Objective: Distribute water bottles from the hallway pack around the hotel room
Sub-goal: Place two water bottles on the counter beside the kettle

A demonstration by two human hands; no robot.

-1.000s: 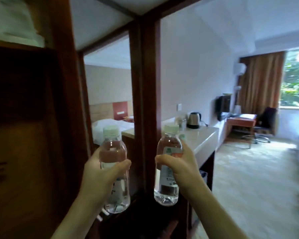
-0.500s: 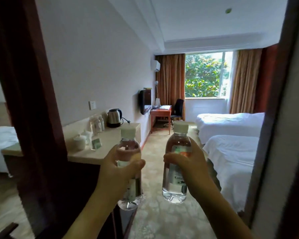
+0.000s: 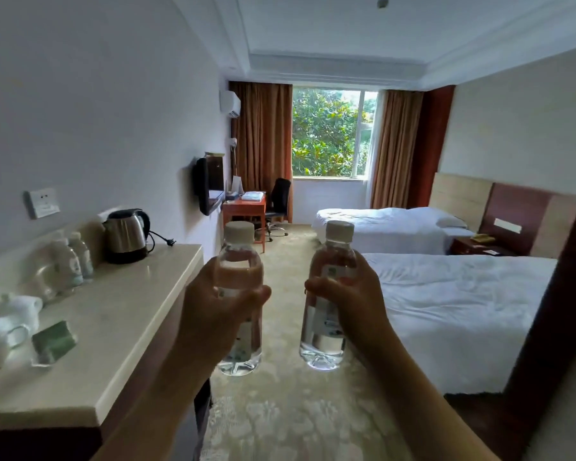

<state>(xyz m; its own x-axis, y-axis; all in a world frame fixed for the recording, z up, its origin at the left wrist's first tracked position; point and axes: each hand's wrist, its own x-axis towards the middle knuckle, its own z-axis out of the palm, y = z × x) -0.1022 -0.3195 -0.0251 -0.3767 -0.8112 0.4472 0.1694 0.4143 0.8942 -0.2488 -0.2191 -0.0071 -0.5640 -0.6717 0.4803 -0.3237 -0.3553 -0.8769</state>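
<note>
Left grip point(image 3: 218, 314) and right grip point(image 3: 350, 306) each clutching clear white-capped plastic bottle point(image 3: 238, 296), point(image 3: 328, 294); beige stone worktop point(image 3: 123, 327) left of left grip, so set down upright, away from edge.

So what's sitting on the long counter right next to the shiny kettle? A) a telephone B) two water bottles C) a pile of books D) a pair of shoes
B: two capped water bottles stand on the counter against the wall, just left of the kettle; the person's left hand and right hand each hold another bottle out over the carpet.
</note>
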